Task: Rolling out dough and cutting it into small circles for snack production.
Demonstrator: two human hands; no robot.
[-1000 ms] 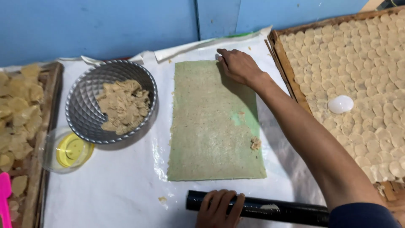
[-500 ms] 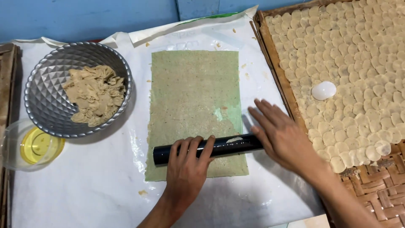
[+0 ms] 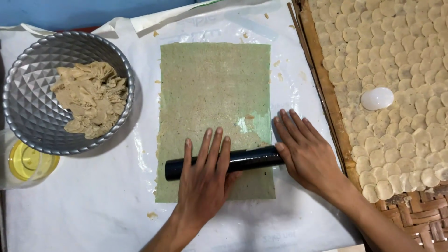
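At the far left a small cup of yellow oil and a faceted metal bowl of crumpled beige dough scraps are set on the white plastic sheet. In the middle a thin green dough sheet is laid out flat, already rolled thin and even, with only its near end lying under the black rolling pin. The left hand is spread flat over the pin, the right hand is opened flat at its right end, and a woven tray of round cut pieces is seen at the right.
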